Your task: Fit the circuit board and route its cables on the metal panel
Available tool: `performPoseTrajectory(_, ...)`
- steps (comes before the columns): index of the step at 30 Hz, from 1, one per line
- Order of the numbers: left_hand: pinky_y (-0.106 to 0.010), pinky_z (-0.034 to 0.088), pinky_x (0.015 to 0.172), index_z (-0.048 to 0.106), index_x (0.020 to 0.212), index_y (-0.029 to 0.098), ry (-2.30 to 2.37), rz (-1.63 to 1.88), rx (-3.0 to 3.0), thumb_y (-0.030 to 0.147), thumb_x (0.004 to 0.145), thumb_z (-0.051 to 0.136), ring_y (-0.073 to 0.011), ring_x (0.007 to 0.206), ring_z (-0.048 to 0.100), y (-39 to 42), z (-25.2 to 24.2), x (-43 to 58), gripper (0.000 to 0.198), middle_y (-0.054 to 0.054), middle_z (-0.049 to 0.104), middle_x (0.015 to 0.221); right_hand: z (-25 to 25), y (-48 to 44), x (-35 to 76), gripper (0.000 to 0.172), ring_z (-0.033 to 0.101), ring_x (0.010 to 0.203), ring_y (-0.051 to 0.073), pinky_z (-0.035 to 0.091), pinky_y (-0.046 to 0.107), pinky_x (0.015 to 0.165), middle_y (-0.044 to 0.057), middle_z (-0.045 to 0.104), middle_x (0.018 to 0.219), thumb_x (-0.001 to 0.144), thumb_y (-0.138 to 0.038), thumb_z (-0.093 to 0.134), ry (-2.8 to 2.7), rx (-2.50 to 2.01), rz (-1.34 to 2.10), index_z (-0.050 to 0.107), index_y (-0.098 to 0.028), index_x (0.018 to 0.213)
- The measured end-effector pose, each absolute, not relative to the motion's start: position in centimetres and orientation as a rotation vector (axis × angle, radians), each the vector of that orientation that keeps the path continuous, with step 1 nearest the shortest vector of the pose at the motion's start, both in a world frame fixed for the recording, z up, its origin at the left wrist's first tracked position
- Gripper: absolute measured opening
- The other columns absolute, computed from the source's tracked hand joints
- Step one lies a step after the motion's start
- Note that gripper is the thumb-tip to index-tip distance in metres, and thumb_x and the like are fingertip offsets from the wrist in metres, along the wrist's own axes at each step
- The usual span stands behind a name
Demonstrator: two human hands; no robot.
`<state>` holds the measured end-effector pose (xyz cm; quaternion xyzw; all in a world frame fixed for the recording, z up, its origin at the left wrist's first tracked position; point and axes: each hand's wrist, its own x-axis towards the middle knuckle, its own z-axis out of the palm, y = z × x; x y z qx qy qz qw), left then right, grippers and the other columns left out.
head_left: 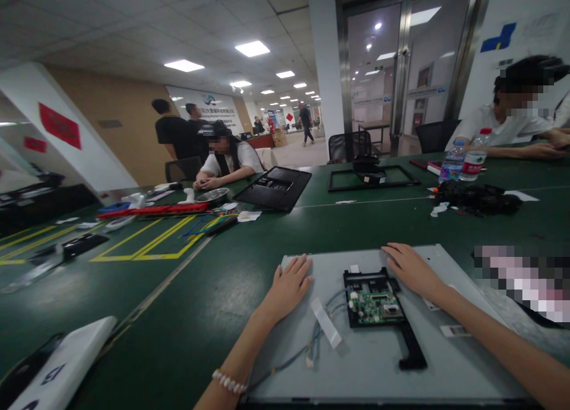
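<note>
Grey panel (360,374) flat on bench (209,309). Left hand (288,284) spread at its far left corner; right hand (413,272) extended at far edge. Neither grips anything that I see. Board (378,307) mid-panel in black bracket (412,342), cables (289,361) trailing toward near left corner.

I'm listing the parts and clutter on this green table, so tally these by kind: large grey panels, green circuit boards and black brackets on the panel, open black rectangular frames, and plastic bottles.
Large grey panel: 1
Green circuit board: 1
Black bracket: 1
Open black rectangular frame: 1
Plastic bottles: 2
Total: 6
</note>
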<state>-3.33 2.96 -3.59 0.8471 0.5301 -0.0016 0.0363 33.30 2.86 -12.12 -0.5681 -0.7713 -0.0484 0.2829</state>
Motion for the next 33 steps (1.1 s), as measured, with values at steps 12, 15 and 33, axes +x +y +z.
performPoseTrajectory(12, -0.058, 0.018, 0.115, 0.03, 0.152, 0.026, 1.623, 0.024, 2.61, 0.044, 0.101, 0.024, -0.025, 0.147, 0.02, 3.01, -3.8, -3.52, 0.054, -0.007, 0.024, 0.16, -12.06, 2.85, 33.34, 0.041, 0.054, 0.121, 0.028, 0.042, 0.047, 0.105, 0.017, 0.06, 0.13, 0.094, -0.026, 0.039, -2.078, -1.517, -0.119, 0.061, -0.013, 0.127)
performPoseTrajectory(15, -0.057, 0.019, 0.115, 0.031, 0.151, 0.027, 1.62, 0.023, 2.607, 0.043, 0.101, 0.026, -0.0251, 0.147, 0.021, 2.97, -3.68, -3.55, 0.054, -0.007, 0.023, 0.16, -12.09, 2.89, 33.23, 0.041, 0.054, 0.121, 0.028, 0.042, 0.047, 0.105, 0.016, 0.061, 0.129, 0.094, -0.026, 0.039, -2.079, -1.516, -0.122, 0.061, -0.014, 0.127)
performPoseTrajectory(33, -0.057, 0.018, 0.115, 0.03, 0.152, 0.027, 1.608, 0.045, 2.639, 0.044, 0.101, 0.025, -0.0246, 0.147, 0.021, 3.1, -4.03, -3.57, 0.054, -0.006, 0.025, 0.16, -11.74, 2.83, 33.32, 0.041, 0.055, 0.12, 0.028, 0.044, 0.048, 0.103, 0.016, 0.062, 0.128, 0.094, -0.026, 0.038, -2.082, -1.505, -0.11, 0.061, -0.015, 0.127)
